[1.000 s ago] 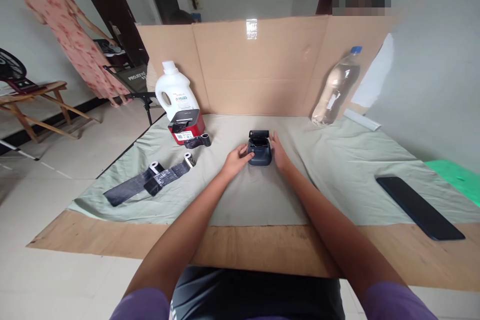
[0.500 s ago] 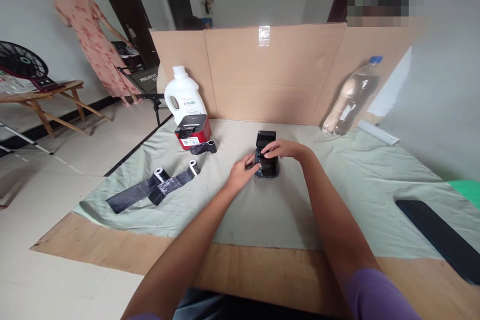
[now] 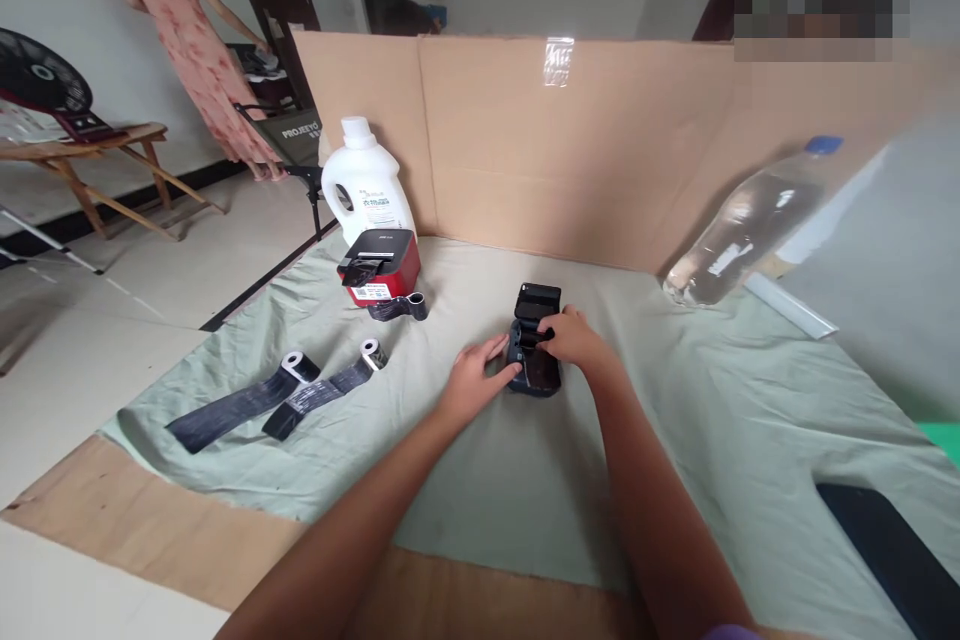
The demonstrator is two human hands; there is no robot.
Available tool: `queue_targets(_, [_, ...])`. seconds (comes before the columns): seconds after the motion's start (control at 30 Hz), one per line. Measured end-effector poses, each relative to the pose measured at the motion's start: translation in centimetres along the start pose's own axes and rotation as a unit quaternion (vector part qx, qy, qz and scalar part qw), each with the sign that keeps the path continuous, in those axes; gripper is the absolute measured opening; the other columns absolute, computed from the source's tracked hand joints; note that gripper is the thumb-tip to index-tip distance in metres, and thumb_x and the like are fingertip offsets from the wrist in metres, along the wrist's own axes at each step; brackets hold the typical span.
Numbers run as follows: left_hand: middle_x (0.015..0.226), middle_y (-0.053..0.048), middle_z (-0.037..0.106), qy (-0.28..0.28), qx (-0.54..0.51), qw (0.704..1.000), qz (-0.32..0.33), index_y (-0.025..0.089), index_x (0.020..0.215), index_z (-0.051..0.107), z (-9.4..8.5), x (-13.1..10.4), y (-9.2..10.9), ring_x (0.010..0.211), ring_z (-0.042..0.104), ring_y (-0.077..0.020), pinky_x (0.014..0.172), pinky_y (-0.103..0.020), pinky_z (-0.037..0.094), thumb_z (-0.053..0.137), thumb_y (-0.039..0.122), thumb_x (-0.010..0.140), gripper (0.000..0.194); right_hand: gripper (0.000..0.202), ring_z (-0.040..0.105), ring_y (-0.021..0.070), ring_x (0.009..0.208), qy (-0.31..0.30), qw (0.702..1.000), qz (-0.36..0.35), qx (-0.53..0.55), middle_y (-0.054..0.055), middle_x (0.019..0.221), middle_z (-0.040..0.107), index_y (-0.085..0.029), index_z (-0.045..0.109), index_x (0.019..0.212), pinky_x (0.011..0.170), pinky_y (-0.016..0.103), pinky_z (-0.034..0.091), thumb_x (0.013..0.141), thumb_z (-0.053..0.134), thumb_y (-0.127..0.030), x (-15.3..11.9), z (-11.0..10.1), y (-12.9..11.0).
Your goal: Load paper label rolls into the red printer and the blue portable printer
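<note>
A small black portable printer [image 3: 544,378] lies on the cloth in front of me, its black lid [image 3: 538,300] raised at the far side. My left hand [image 3: 472,380] rests against its left side, fingers stretched and thumb apart, touching the edge. My right hand [image 3: 574,338] reaches in from the right. Its fingers are bent down into the opening and pinch at a dark, roll-shaped piece [image 3: 531,341], mostly hidden by shadow and fingers. To the left lie two black label rolls, a farther one [image 3: 372,354] and a nearer one [image 3: 298,367], both partly unrolled.
A red-and-black printer [image 3: 386,270] stands before a white jug [image 3: 365,182], another black roll [image 3: 412,307] at its foot. Cardboard [image 3: 540,140] walls off the back. A clear bottle [image 3: 750,225] leans at right; a dark phone-like slab [image 3: 892,555] lies near. A person [image 3: 184,40] stands behind left.
My right hand's fingers have bent down into the printer's opening from above it. The left hand stays at the printer's side. The view has tilted downward and come closer.
</note>
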State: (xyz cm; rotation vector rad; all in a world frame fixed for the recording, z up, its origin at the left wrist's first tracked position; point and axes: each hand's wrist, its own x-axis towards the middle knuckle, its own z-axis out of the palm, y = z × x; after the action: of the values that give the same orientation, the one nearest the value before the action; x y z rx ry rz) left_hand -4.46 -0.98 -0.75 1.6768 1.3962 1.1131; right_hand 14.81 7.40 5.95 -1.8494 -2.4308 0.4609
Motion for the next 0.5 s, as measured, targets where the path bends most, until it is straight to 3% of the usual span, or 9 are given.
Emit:
queue_targets(0.17, [0.138, -0.005, 0.066, 0.009, 0.006, 1.000, -0.003, 0.027, 0.134, 0.065, -0.2, -0.1, 0.5, 0.127, 0.062, -0.0289, 0.122, -0.048, 0.033, 0.072, 0.040, 0.085, 0.052, 0.028, 0.062, 0.0261, 0.099, 0.011, 0.997, -0.014, 0.069, 0.013, 0.115, 0.063, -0.021, 0.068, 0.112, 0.089, 0.038, 0.047, 0.085, 0.063, -0.027, -0.8, -1.5, 0.1])
queue_targets(0.33, [0.135, -0.006, 0.068, -0.009, 0.020, 1.000, 0.019, 0.026, 0.136, 0.064, -0.7, -0.4, 0.5, 0.125, 0.062, -0.0308, 0.118, -0.048, 0.039, 0.069, 0.025, 0.082, 0.054, 0.014, 0.063, 0.0240, 0.088, 0.050, 0.983, -0.017, 0.178, 0.007, 0.097, 0.069, -0.023, 0.058, 0.099, 0.079, 0.036, 0.046, 0.093, 0.052, -0.033, -2.0, -3.9, -0.9])
queue_targets(0.5, [0.136, -0.007, 0.067, -0.027, -0.004, 1.000, 0.016, 0.025, 0.140, 0.059, -0.8, -0.6, 0.2, 0.122, 0.064, -0.0300, 0.114, -0.047, 0.044, 0.068, 0.037, 0.087, 0.056, 0.020, 0.063, 0.0209, 0.079, 0.107, 0.940, -0.030, 0.322, 0.004, 0.090, 0.065, -0.023, 0.059, 0.100, 0.069, 0.033, 0.049, 0.088, 0.054, -0.038, -3.0, -4.9, -3.5])
